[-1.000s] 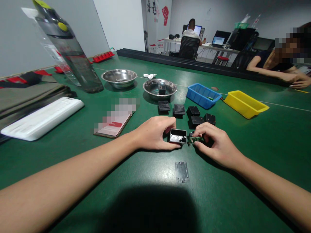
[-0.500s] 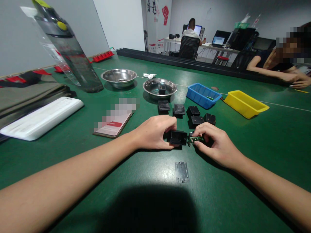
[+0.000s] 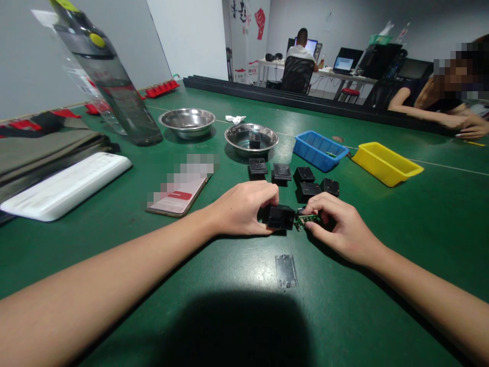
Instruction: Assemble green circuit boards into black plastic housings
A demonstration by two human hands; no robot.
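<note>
Box (image 3: 280, 218) | L hand (image 3: 241, 209) grip is clasping it, prob. for steadiness | R hand (image 3: 343, 229) grip is pinching PCB (image 3: 307, 218) just beside

Black box (image 3: 281, 218) now darker inside

The right hand (image 3: 338, 224) covers part of the board (image 3: 307, 219); the left hand (image 3: 246, 209) hides one end of the box (image 3: 281, 217), its inside too dark to read. Near the table's (image 3: 237, 275) far left corner, bits (image 3: 189, 126) in the bowl (image 3: 189, 134) are too small to tell. Pixels blur the phone (image 3: 180, 196); the view's top edge crops the bottle (image 3: 118, 94).
</note>
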